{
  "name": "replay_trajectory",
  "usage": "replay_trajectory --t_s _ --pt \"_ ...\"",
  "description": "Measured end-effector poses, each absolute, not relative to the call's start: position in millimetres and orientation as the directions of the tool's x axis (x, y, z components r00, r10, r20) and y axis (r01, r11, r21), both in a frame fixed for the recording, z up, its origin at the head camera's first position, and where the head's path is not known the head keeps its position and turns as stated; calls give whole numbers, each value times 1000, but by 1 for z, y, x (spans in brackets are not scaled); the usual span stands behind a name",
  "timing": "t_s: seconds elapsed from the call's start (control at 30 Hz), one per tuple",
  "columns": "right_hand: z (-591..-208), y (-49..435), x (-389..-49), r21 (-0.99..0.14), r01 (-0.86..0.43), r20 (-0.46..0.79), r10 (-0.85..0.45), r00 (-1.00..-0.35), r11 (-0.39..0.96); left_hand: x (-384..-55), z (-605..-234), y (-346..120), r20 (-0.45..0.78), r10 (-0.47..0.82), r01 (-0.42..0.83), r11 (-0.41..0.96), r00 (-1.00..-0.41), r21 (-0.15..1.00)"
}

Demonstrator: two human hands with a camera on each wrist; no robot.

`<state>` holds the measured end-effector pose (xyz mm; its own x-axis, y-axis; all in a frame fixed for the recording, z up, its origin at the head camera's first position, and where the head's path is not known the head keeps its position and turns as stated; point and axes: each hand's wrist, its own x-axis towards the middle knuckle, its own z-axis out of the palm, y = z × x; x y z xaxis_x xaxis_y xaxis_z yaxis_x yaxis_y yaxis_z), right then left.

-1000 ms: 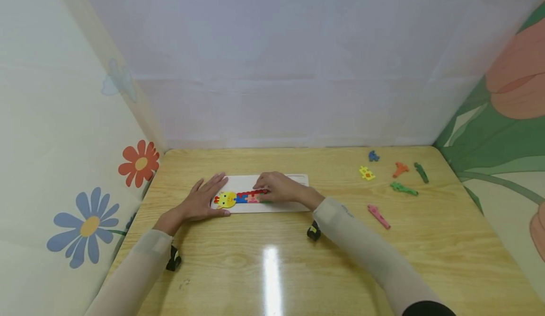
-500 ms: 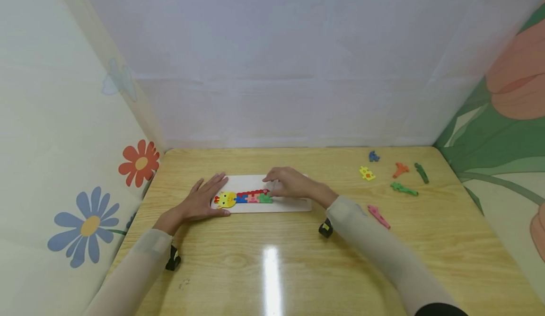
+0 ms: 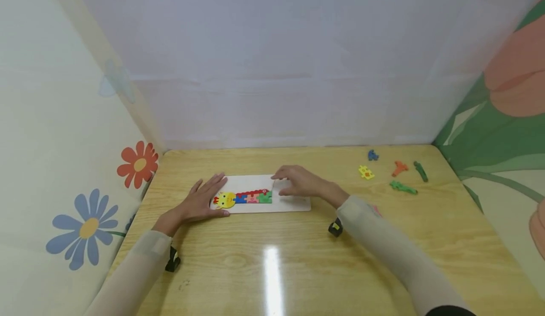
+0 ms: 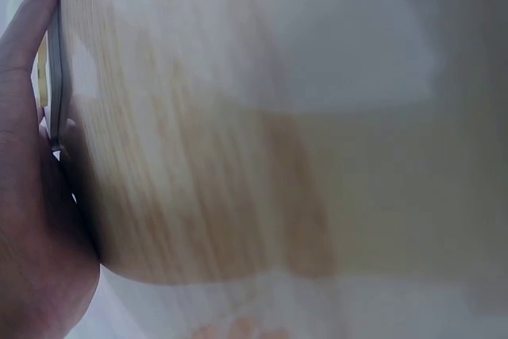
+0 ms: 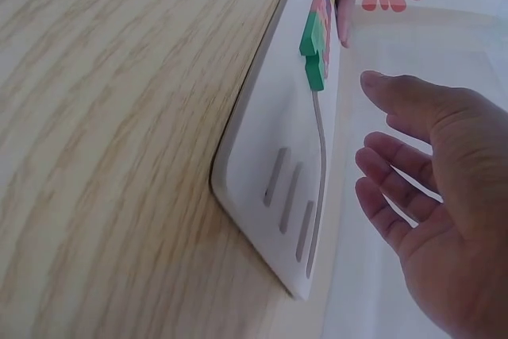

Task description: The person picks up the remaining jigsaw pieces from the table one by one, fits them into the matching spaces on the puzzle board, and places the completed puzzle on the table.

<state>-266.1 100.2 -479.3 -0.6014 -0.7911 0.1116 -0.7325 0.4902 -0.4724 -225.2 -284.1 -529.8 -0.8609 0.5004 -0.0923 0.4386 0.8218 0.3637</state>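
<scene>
A white puzzle board (image 3: 294, 206) lies flat on the table. A giraffe's yellow head piece (image 3: 224, 200) sits at its left end, followed by a blue piece (image 3: 241, 199), a pink piece (image 3: 252, 198) and a green piece (image 3: 266, 197), with a red scalloped mane along the top. My left hand (image 3: 201, 201) rests spread over the board's left end, thumb along the near edge. Above the board's right part hovers my right hand (image 3: 304, 182), fingers loosely bent, holding nothing. The right wrist view shows it apart from the board, where narrow grooves (image 5: 283, 196) mark the bare end.
Loose pieces lie at the table's right: blue (image 3: 373, 155), yellow (image 3: 366, 172), orange (image 3: 399, 168), dark green (image 3: 420, 171) and bright green (image 3: 403, 188). A pink piece (image 3: 376, 209) is mostly hidden behind the right sleeve. A white backdrop (image 3: 272, 112) stands behind the table.
My right hand has let go of the green piece and moved right and up, uncovering that piece on the board. The left hand has stayed in place. The right forearm now covers most of the loose pink piece.
</scene>
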Motion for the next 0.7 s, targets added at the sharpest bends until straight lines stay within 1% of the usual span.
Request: replay_trajectory --t_s 0.5,0.7 --pt "-470 138 -264 -486 -706 113 -763 -636 516 -225 -527 -283 -39 525 470 791 -850 392" --pt "-467 149 -264 -477 -703 120 -754 -646 527 -225 -530 -285 -73 512 451 807 -856 380"
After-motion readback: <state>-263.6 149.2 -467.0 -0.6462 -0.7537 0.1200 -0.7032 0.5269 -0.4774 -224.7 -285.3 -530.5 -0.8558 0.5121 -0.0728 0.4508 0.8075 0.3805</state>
